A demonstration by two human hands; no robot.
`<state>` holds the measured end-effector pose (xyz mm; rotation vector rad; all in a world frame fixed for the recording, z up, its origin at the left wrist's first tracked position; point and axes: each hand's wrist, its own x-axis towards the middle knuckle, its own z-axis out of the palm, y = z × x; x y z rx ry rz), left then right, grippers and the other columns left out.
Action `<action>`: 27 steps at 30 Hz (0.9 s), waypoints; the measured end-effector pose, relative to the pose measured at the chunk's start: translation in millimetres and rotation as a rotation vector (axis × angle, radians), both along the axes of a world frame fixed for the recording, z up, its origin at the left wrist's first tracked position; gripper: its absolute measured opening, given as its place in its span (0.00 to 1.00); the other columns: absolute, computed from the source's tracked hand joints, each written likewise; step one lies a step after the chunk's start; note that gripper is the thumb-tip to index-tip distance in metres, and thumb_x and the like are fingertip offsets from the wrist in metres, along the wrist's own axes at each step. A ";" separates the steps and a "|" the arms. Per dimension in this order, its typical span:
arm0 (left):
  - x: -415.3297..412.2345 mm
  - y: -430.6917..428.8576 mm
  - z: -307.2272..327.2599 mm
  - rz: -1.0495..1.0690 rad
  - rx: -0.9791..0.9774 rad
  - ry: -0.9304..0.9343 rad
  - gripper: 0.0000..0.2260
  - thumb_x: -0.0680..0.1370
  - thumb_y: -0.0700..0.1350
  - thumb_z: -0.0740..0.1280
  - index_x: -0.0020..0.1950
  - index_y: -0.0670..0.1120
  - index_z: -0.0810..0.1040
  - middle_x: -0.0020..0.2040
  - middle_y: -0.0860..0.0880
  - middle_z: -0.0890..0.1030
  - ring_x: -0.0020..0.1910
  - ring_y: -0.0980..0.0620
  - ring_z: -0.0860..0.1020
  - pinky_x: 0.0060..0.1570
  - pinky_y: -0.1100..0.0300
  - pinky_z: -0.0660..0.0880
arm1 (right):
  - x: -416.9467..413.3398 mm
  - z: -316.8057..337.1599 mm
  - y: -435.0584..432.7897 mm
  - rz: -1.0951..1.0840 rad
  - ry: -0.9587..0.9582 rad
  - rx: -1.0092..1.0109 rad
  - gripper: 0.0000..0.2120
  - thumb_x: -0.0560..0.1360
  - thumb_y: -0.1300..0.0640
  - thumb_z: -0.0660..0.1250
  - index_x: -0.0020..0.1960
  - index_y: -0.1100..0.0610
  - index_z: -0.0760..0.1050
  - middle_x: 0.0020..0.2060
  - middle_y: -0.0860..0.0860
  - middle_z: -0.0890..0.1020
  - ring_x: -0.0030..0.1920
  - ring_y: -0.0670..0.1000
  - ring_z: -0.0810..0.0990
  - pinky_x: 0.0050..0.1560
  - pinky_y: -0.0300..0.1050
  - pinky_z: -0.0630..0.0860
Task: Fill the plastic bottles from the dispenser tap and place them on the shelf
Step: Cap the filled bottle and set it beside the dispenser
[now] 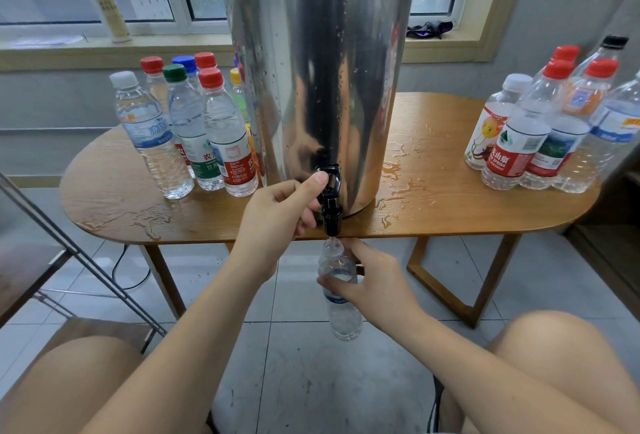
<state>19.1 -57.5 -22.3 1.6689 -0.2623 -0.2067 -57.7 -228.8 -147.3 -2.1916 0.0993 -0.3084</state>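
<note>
Item: left grip (284, 212) curled on tap (330, 198); right grip (374, 281) clasping bottle (341, 298). Risk: if I let the mouth drift, water spills.

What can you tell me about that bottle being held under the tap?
The bottle is clear, ribbed plastic with a blue-and-white label band and no cap. It is held upright below the table edge, its open mouth right under the black tap spout. The right hand grips its upper half, fingers curled round it. Its fill level is unclear.

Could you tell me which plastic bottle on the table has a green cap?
The clear green-capped plastic bottle in the left group, beside the white-capped bottle; no other cap is green.
</note>
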 end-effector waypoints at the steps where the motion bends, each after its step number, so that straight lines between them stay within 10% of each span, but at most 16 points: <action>1: 0.0 0.0 0.1 -0.001 0.001 -0.001 0.24 0.80 0.63 0.72 0.44 0.42 0.85 0.33 0.45 0.80 0.34 0.51 0.76 0.35 0.66 0.74 | 0.0 -0.2 0.0 0.001 0.003 -0.003 0.29 0.72 0.35 0.79 0.69 0.41 0.77 0.57 0.36 0.84 0.58 0.41 0.82 0.60 0.46 0.82; 27: -0.2 -1.3 -0.8 -0.016 -0.001 0.017 0.23 0.80 0.65 0.71 0.41 0.45 0.83 0.33 0.44 0.80 0.33 0.52 0.75 0.33 0.65 0.73 | 1.4 -0.5 0.7 0.000 0.011 -0.003 0.28 0.72 0.35 0.79 0.68 0.41 0.77 0.57 0.37 0.84 0.58 0.43 0.82 0.60 0.48 0.82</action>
